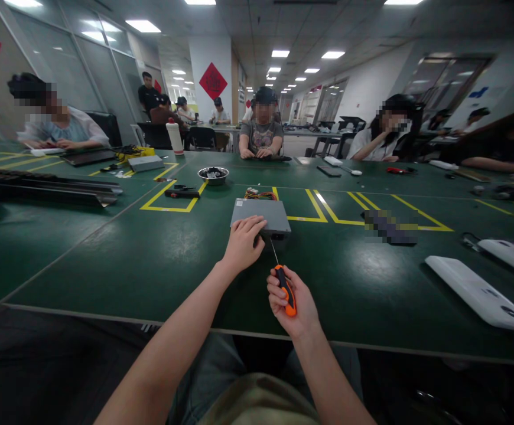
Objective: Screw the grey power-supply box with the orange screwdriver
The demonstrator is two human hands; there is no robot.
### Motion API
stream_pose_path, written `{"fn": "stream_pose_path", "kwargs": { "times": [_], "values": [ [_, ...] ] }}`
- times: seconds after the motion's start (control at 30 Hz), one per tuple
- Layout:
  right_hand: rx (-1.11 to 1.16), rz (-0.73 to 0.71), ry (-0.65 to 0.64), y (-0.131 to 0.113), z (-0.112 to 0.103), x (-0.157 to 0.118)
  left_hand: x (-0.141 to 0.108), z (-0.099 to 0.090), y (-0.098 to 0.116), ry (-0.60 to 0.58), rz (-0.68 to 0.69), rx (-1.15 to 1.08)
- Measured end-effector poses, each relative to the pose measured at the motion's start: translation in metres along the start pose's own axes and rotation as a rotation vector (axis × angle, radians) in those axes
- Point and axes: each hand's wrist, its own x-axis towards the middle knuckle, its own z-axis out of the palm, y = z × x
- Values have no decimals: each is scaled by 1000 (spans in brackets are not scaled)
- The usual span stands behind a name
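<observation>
A grey metal computer power supply (269, 213) lies on the green table in front of me, its bundle of coloured cables (261, 195) at the far side. My left hand (244, 241) grips its near left part, fingers over the top and thumb at the front face. In my right hand (296, 300) is an orange and black screwdriver (285, 290), fingers wrapped round the handle. Its thin shaft points up and away to the near face of the power supply. Whether the tip sits in a screw is too small to tell.
Beyond are a metal bowl (213, 175) of small parts and a dark tool (182, 192) inside yellow tape. White devices (482, 292) lie at the right, a blurred dark object (389, 228) nearer, long metal rails (53, 188) at the left. Several people sit across the table.
</observation>
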Motion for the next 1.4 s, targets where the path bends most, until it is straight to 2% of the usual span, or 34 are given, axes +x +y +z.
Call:
{"fn": "stream_pose_path", "kwargs": {
  "times": [0.43,0.8,1.2,1.4],
  "values": [
    [22,11,15,-1,1,5,0,3,1,-3,-21,-29],
    [21,-96,86,11,3,12,0,2,1,-12,-27,-49],
    [74,25,113,10,12,5,1,5,-1,1,-38,-59],
    [228,23,103,9,25,1,1,5,-1,-10,-45,-64]
  ]
}}
